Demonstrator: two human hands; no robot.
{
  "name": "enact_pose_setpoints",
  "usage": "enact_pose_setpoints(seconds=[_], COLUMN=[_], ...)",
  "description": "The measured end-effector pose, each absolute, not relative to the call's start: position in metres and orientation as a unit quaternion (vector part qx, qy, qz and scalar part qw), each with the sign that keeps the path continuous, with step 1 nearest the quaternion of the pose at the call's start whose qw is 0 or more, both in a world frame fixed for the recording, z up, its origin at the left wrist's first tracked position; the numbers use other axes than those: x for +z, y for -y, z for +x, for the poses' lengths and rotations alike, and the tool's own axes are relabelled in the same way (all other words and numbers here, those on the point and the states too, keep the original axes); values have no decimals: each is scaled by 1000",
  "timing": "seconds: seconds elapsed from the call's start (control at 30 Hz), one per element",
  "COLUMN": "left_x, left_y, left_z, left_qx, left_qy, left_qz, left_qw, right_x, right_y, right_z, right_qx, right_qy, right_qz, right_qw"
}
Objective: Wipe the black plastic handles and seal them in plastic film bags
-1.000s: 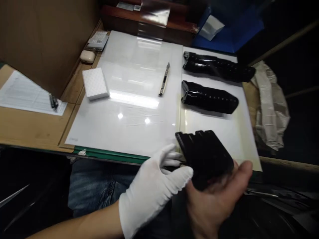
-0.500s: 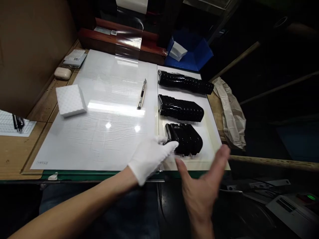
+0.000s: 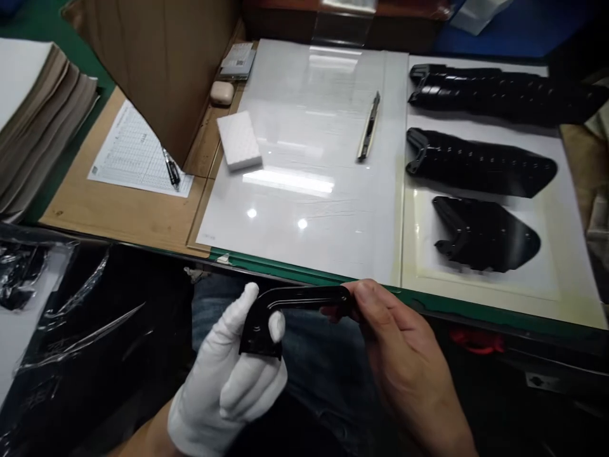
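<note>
A glossy black bent part (image 3: 259,327), with a wide end and a slim arm, is held level in front of the table edge. My left hand (image 3: 223,374), in a white glove, is closed round the wide end, its thumb and a fingertip showing on either side. Bare fingers of my right hand (image 3: 404,349) pinch the tip of the slim arm. Beyond, on the table's right side, similar black parts lie nested in three rows: a short row (image 3: 495,235) nearest, a middle row (image 3: 490,162), and a long row (image 3: 495,95) at the back.
On the white work surface (image 3: 295,244) lie a utility knife (image 3: 369,127) and a white foam block (image 3: 239,139). To the left are a pen (image 3: 171,170) on a printed sheet (image 3: 121,152), a standing brown board (image 3: 157,63) and stacked sheets (image 3: 42,127).
Both hands have drawn back from the nearest row to the table's front, now with a black part between them. The right hand has gone from open to pinching. My view has turned left.
</note>
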State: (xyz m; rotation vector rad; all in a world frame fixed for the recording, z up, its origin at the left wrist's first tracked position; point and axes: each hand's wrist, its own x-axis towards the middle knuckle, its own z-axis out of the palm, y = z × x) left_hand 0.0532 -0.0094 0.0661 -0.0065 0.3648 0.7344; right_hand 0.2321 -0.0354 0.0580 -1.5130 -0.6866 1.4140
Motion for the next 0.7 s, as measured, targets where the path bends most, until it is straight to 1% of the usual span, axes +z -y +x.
enact_pose_setpoints(seconds=[0.2, 0.33, 0.57, 0.7], left_x=[62, 59, 54, 49], left_y=[13, 13, 11, 12], left_z=[39, 35, 33, 33], left_qx=[360, 354, 324, 339], left_qy=[-165, -169, -223, -229], left_qz=[-56, -74, -79, -53], left_qw=[917, 917, 916, 911], right_x=[65, 64, 61, 59], right_y=[34, 33, 31, 31], right_z=[220, 217, 216, 216], right_qx=[568, 566, 550, 553], right_qy=[302, 300, 298, 301], right_qz=[-638, -643, -659, -659], right_qw=[423, 419, 418, 411])
